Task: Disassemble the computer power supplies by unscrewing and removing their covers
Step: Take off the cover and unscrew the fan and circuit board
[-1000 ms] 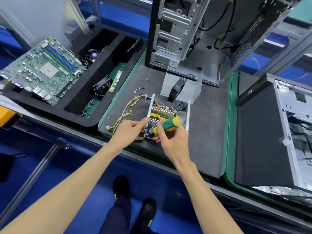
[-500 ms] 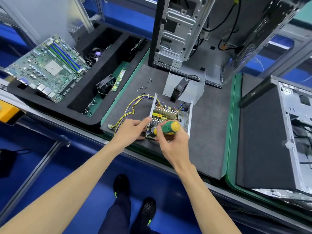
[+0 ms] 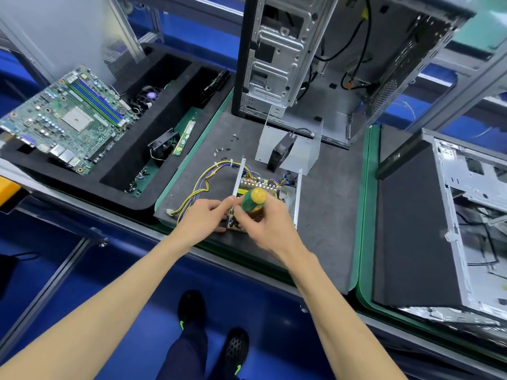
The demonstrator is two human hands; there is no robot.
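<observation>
A single head-worn wide-angle view looks steeply down and forward from close above the dark grey foam work mat (image 3: 329, 215), arms entering from 6 o'clock

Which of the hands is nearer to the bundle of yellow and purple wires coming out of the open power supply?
Left. The left hand rests at the power supply's near-left corner, right beside the wire bundle. The right hand grips the green and yellow screwdriver farther right.
</observation>
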